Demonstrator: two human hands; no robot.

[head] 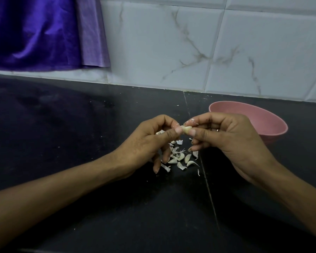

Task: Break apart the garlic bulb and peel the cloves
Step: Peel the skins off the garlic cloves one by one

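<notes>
Pale and half-bared, a garlic clove (186, 129) is pinched between a person's two hands above a black countertop (80, 143). Seen from the head camera, its long axis runs side to side, the left hand (150, 143) gripping one end, the right hand (224, 136) the other. Loose skins and cloves (181, 157) lie directly below; a pink bowl (274, 125) waits just right.

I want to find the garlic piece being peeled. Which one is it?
Look at the black counter, in front of the pink bowl. There the left hand and right hand meet. The clove is pinched between their fingertips, held up above the loose cloves and skins lying below.
</notes>
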